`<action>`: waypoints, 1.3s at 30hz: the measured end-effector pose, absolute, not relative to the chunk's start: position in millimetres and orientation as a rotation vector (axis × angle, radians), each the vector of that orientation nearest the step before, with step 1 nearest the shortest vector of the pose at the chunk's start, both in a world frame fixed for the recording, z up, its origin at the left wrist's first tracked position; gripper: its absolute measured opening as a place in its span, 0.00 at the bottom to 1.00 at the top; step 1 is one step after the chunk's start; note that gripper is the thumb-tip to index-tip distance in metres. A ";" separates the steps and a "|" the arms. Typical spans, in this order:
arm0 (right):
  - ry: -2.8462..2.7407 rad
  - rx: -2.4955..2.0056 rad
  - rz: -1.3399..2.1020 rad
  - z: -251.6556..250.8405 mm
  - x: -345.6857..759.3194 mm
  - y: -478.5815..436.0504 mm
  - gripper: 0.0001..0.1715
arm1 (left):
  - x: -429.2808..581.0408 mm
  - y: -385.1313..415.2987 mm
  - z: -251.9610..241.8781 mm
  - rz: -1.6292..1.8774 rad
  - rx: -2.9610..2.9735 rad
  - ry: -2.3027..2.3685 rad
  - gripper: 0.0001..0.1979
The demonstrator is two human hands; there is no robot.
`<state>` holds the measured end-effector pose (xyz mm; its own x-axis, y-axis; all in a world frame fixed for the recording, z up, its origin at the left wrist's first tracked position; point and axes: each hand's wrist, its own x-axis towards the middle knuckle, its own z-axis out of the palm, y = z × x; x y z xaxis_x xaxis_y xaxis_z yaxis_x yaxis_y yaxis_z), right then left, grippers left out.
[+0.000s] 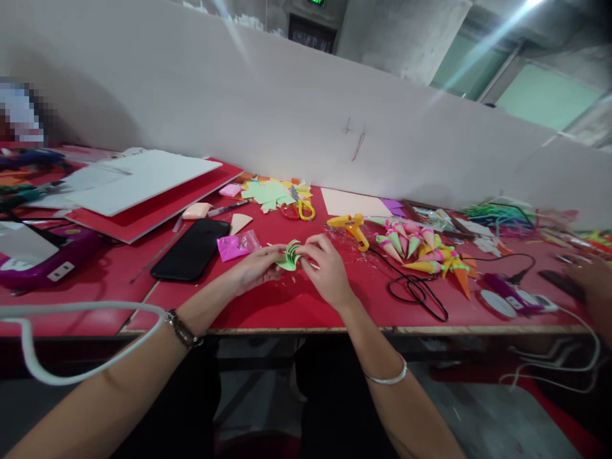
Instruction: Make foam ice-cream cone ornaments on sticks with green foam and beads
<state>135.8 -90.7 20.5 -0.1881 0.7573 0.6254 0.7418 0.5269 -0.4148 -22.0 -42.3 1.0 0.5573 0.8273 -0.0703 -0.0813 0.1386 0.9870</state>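
Note:
Both hands meet over the front middle of the red table [287,306]. A small curled green paper piece [289,256] is between them. My left hand [258,269] grips it from the left, fingers closed. From the right, my right hand [326,269] pinches its upper edge with thumb and fingertips. Just left of the paper lie a pink packet [232,247] and a clear bag [249,241]. A yellow glue gun [351,228] lies right of my right hand, with its black cord trailing forward.
Left are a black phone [191,250], white boards [153,182] and a purple device [48,261]. Behind are green paper scraps [268,192] and yellow-handled scissors [306,209]. Small paper cones [411,242] lie right, near another person's hand [593,280]. A white cable loop [90,306] crosses left.

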 end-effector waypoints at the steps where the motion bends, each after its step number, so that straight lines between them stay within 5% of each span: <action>1: -1.930 -1.248 0.008 20.0 135.9 -90.9 0.07 | -21.5 -42.6 1.6 0.783 1.326 0.766 0.11; 7: -1.843 -1.370 -0.080 19.5 136.2 -92.8 0.08 | -21.0 -43.7 6.5 1.198 1.936 0.845 0.11; 16: -1.816 -1.339 -0.008 20.2 132.4 -96.3 0.04 | -21.2 -41.5 1.9 1.242 2.377 0.851 0.06; 39: -1.763 -1.182 0.139 20.8 123.8 -98.5 0.04 | -20.3 -48.2 7.0 1.321 2.391 0.959 0.13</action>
